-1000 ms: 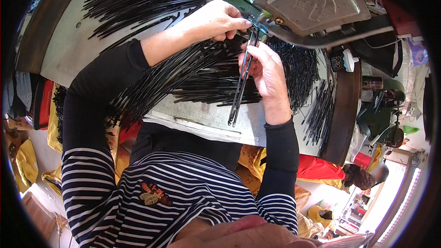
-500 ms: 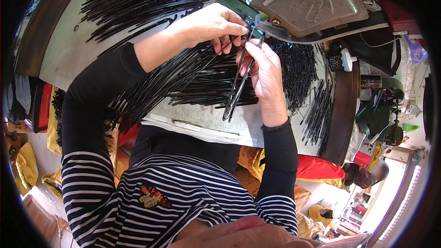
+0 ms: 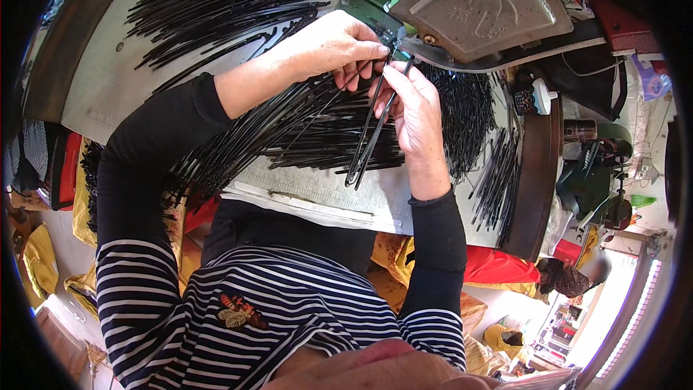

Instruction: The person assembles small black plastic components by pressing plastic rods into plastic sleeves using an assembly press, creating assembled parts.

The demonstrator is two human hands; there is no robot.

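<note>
Thin black rods, which look like umbrella ribs (image 3: 359, 165), hang slantwise from my fingers over the table. My right hand (image 3: 413, 105) pinches them near their upper ends, thumb on top. Close beside it, my left hand (image 3: 345, 47) has its thumb and forefinger closed at the tip of a rib, its other fingers curled under. Both sets of fingertips meet just below the working end of a green machine (image 3: 368, 7). The small parts at the tips are too fine and partly covered to make out.
Heaps of black ribs lie at the far left (image 3: 216, 3), under my wrists (image 3: 249, 126) and right of my hand (image 3: 462, 112). The machine's grey metal cover (image 3: 484, 11) overhangs at upper right. A dark raised edge (image 3: 538, 180) bounds the pale table (image 3: 310, 191).
My hands stay together at the machine, still holding the ribs. The lower ends of the ribs have shifted slightly left and up; the view has moved a little.
</note>
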